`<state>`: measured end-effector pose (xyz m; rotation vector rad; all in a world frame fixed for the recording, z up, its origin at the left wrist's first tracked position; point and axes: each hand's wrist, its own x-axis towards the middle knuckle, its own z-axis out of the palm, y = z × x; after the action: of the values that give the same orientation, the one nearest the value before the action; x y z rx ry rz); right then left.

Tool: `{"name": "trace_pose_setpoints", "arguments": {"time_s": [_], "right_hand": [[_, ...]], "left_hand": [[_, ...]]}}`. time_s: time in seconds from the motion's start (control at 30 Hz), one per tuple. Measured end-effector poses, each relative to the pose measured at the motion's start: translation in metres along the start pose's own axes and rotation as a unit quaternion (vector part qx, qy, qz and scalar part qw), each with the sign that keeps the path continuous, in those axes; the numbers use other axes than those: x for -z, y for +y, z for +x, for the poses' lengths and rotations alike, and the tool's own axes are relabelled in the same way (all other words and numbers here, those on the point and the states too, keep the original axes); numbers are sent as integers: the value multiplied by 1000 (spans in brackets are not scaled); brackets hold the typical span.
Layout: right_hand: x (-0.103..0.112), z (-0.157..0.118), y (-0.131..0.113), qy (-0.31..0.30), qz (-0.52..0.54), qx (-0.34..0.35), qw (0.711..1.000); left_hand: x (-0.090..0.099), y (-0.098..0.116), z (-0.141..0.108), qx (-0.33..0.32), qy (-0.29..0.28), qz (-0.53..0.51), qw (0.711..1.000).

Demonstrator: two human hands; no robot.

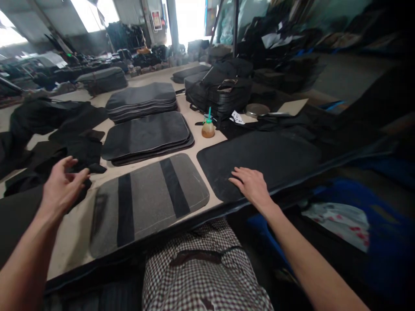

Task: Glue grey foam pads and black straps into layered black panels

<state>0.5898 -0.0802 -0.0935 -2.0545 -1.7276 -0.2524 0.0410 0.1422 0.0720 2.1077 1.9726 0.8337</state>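
Observation:
Flat on the table before me lies a grey panel [147,194] with rounded corners and two dark strips across it. My left hand [63,183] is raised beyond the panel's left end, fingers apart and holding nothing. To the right, a black fabric panel [259,155] is spread out, and my right hand [251,183] rests on its near part with fingers stretched out. Behind the grey panel sit two stacks: a nearer stack of dark panels [147,134] and a farther stack of dark panels [141,99].
A small bottle [208,128] with a green spout and amber liquid stands behind the panels. Farther back are black bags [223,86] and a round metal tin [257,109]. Loose black fabric [65,142] covers the left side. The table's dark front edge [136,246] runs before my lap.

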Motion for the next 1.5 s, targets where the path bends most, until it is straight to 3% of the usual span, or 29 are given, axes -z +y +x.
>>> {"name": "trace_pose_setpoints", "arguments": {"time_s": [0.07, 0.17, 0.3, 0.4, 0.5, 0.6, 0.67, 0.77, 0.83, 0.9, 1.0, 1.07, 1.13, 1.27, 1.4, 1.43, 1.5], "right_hand": [[4, -1, -4, 16, 30, -17, 999], [10, -1, -9, 38, 95, -41, 994], [14, 1, -4, 53, 158, -64, 984], [19, 5, 5, 76, 197, -98, 972], [33, 6, -1, 108, 233, -135, 957], [53, 1, -33, 119, 277, -117, 946], [64, -2, -60, 93, 318, -75, 941], [74, 1, -72, -22, 397, -1, 917], [79, 9, -48, -76, 354, -38, 931], [84, 19, -1, -63, 186, -171, 966], [87, 32, 72, -33, 60, -300, 951], [86, 36, 103, -37, 13, -348, 937], [81, 35, 116, -40, -27, -371, 927], [68, 18, 118, -8, -98, -409, 907], [61, -15, 132, 46, -7, -448, 893], [62, -24, 138, 46, 42, -460, 886], [67, -40, 145, 20, 143, -483, 864]], "left_hand": [[-25, 47, -28, -49, -62, -86, 993], [-61, 111, -63, -111, -165, -195, 960], [-103, 176, -89, -130, -267, -283, 912], [-125, 214, -106, -89, -330, -370, 864], [-142, 246, -126, -8, -400, -460, 793], [-158, 271, -145, 71, -458, -531, 709], [-167, 283, -154, 107, -470, -549, 682], [-180, 292, -161, 159, -433, -548, 697], [-185, 291, -162, 186, -414, -545, 705], [-187, 287, -161, 189, -411, -537, 712], [-184, 279, -158, 176, -410, -528, 723], [-179, 275, -156, 168, -409, -527, 726], [-175, 270, -156, 168, -406, -531, 725], [-172, 258, -154, 186, -400, -539, 717], [-171, 245, -153, 158, -414, -553, 706], [-170, 242, -152, 138, -419, -545, 713], [-167, 239, -151, 74, -420, -499, 754]]}}
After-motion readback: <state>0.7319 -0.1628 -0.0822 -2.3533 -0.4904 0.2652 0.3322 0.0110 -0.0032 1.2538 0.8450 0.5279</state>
